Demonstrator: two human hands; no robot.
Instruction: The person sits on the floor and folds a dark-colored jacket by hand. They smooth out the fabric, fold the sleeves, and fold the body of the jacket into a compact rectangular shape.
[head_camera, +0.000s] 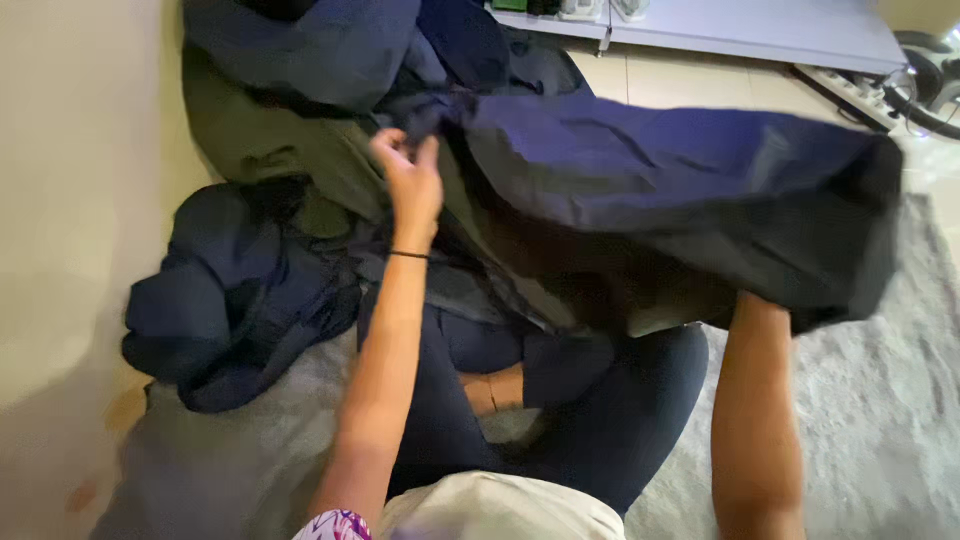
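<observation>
Left hand: we see the left hand (408, 172) raised, fingers pinched shut on an edge of the dark blue cloth (660, 190), near where the fabric bunches at upper centre.
Right hand: hidden under the lifted cloth; only the forearm shows, rising from lower right and vanishing beneath the hem. We cannot tell whether it grips or merely props the fabric.
Cloth position: held up off the floor, spread in the air in front of us, above the crossed legs in dark trousers (600, 420).
Long axis: runs left to right across the view, from the pinch point out to the far corner at upper right, dipping slightly toward the right.
Key relation: the bulk of the cloth lies to the right of the left hand; the free far end hangs nearest the right forearm, well apart from the left hand.
Motion blur: cloth edge is smeared, detail of seams unreadable.
Pile: more dark blue fabric (230, 310) heaped on the floor at left, with an olive green piece (270, 140) behind it, touching the lifted cloth at the top.
Ground: grey shaggy rug (880, 420) beneath us, pale tile beyond.
Background: low pale counter (760, 30) at top; cables at upper right.
</observation>
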